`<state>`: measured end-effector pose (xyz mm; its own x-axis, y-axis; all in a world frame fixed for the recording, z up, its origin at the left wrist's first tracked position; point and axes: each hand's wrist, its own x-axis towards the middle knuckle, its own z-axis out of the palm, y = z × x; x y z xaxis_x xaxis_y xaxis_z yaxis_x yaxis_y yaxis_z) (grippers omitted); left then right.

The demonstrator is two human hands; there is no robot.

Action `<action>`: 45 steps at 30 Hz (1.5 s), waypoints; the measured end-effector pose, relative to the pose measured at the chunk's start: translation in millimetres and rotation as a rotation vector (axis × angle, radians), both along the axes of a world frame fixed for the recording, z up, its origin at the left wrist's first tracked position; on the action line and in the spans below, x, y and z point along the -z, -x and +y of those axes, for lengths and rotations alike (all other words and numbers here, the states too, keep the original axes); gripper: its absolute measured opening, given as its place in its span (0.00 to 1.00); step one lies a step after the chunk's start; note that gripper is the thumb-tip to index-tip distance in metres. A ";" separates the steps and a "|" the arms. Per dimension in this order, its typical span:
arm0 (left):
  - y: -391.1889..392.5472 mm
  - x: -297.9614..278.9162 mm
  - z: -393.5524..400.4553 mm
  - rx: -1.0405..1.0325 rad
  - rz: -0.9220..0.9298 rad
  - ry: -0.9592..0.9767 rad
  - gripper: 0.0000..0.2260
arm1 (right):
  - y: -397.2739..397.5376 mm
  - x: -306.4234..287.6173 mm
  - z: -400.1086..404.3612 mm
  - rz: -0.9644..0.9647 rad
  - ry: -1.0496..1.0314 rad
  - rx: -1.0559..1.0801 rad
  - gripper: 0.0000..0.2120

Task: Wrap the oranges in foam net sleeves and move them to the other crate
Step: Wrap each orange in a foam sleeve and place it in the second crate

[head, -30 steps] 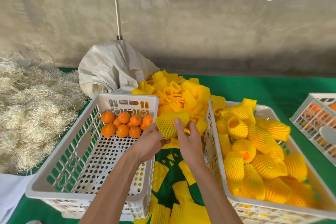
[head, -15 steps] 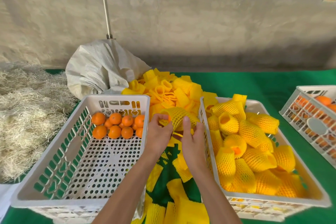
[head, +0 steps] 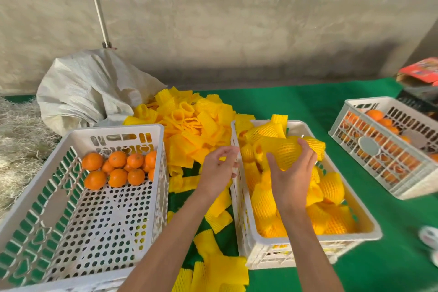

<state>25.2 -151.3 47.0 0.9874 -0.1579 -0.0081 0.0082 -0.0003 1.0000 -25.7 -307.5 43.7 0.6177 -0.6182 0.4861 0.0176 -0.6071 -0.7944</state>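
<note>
My right hand (head: 292, 173) grips a wrapped orange (head: 285, 152) in a yellow foam net sleeve, held over the right white crate (head: 366, 225), which is full of several wrapped oranges. My left hand (head: 219, 168) hovers between the two crates with fingers loosely curled and holds nothing. The left white crate (head: 42, 199) holds several bare oranges (head: 117, 168) at its far end. A pile of empty yellow foam sleeves (head: 189, 125) lies behind and between the crates.
A third white crate (head: 398, 187) with oranges stands at the right on the green cloth (head: 296, 102). A white sack (head: 87, 90) and straw (head: 19, 140) lie at the back left. More loose sleeves (head: 218, 265) lie near the table's front edge.
Both hands held the sleeved orange between the crates. Now my right hand has carried it right, over the right crate, and my left hand has let go.
</note>
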 end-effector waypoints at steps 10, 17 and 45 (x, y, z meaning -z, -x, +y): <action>-1.4 11.2 -16.2 0.050 0.017 -0.050 0.08 | 18.4 35.8 -48.3 0.371 0.180 0.231 0.30; -4.8 13.5 6.1 0.022 0.032 -0.046 0.04 | -5.6 23.1 -8.4 0.201 0.375 0.155 0.17; -154.2 133.2 313.5 -0.210 0.228 -0.954 0.19 | -113.0 58.7 250.0 0.262 0.226 -0.580 0.21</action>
<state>179.3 162.2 -86.2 0.9535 0.1910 -0.2331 0.2919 -0.7775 0.5570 87.2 -57.4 -15.1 0.9341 -0.0514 0.3532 0.2150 -0.7090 -0.6717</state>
